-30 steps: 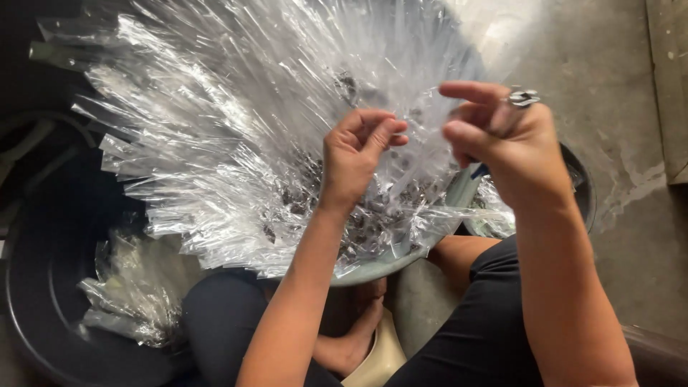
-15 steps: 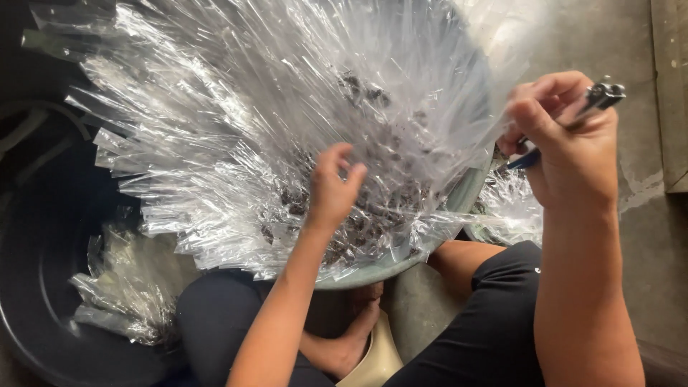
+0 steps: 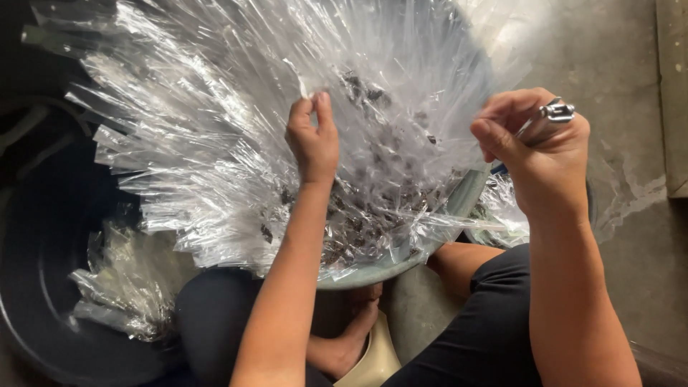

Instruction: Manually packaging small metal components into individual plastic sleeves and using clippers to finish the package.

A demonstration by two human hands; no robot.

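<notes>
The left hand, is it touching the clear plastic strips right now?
Touching. The head view shows the left hand pinching one of the clear plastic strips between thumb and fingertips, with no gap.

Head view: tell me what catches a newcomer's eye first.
A big fan of clear plastic strips fills the upper left, spilling over a basin at centre. The left hand pinches one strip. At right, the right hand holds a metal tool.
</notes>
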